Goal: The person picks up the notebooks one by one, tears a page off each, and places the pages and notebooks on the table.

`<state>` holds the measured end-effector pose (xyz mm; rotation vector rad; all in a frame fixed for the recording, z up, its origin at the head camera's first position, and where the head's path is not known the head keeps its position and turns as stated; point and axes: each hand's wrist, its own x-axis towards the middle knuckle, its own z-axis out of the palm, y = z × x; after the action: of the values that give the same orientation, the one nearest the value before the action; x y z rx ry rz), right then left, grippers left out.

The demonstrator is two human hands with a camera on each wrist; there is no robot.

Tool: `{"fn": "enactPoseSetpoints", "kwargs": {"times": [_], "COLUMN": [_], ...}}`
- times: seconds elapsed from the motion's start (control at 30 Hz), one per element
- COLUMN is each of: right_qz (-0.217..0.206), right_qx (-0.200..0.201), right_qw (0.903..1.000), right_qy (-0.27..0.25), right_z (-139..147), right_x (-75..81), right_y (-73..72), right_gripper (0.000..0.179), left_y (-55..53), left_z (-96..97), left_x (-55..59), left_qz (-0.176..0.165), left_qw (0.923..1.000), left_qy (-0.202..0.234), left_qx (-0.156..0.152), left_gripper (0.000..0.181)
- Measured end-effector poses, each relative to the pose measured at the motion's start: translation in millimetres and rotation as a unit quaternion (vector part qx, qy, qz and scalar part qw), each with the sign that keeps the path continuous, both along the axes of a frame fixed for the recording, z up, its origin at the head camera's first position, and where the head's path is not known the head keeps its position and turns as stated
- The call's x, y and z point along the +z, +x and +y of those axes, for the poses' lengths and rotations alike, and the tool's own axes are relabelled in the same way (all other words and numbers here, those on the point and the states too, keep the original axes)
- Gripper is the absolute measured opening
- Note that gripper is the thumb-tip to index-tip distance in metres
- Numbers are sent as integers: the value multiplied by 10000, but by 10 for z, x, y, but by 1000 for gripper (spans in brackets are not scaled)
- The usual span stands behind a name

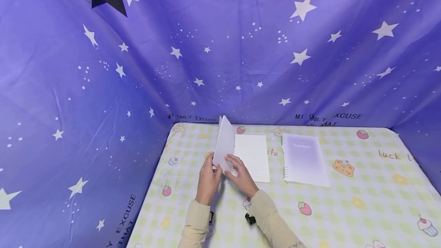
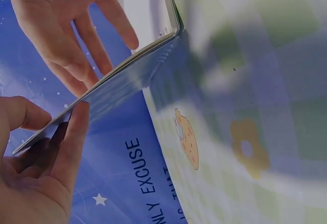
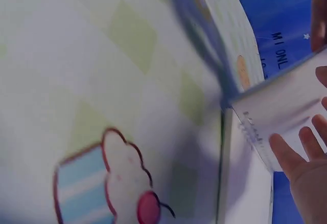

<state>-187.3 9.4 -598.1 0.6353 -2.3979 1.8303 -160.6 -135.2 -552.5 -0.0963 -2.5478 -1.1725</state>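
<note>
A spiral-bound notebook lies open on the table, its lined right page (image 1: 253,158) flat and its left part, a cover with leaves (image 1: 224,137), standing nearly upright. My left hand (image 1: 208,181) pinches the lower outer edge of that raised part, thumb on the inner side and fingers behind. On the inner side, my right hand (image 1: 242,177) has its fingers loosely extended, fingertips right at the raised page near the coil binding (image 3: 253,134). To the right lies a second spiral notebook (image 1: 304,163), closed, with a purple-and-white cover reading "freedom".
A green-and-white checked cloth (image 1: 330,217) printed with cupcakes, strawberries and bears covers the table. Purple star-patterned curtains (image 1: 220,60) stand behind it and at both sides. A dark wrist device (image 1: 250,218) sits at the right sleeve.
</note>
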Motion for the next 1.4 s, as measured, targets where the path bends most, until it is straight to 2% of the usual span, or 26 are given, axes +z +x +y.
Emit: {"fn": "enactPoseSetpoints", "kwargs": {"times": [0.17,0.3,0.4,0.57,0.77,1.0,1.2,1.4], "right_qz": [20,42,18,169,471,923,973,1025], "right_qx": [94,123,116,61,117,66,122,64], "right_qw": [9998,9992,9983,9931,9794,9634,9551,9449], "right_qy": [177,381,570,1161,1958,2516,2797,3110], "right_z": [-34,-67,-80,-101,-107,-130,-143,-151], "right_x": [-82,-126,-146,-164,-166,-212,-195,-173], "right_y": [-20,-20,-8,25,97,115,145,186], "right_gripper": [52,53,54,50,45,39,40,39], "left_y": [1,-1,2,7,1,-17,-6,-28], "left_z": [-19,-55,-85,-144,-254,-375,-435,-482], "left_x": [21,35,27,14,-53,-167,-257,-351], "left_qz": [-120,-119,-82,-60,-121,-273,-421,-769], "left_qw": [9993,9975,9967,9960,9947,9915,9883,9848], "left_qy": [300,610,682,566,210,-59,-273,-481], "left_qx": [176,322,437,691,1001,1271,1443,1481], "left_gripper": [49,47,46,46,45,41,42,45]}}
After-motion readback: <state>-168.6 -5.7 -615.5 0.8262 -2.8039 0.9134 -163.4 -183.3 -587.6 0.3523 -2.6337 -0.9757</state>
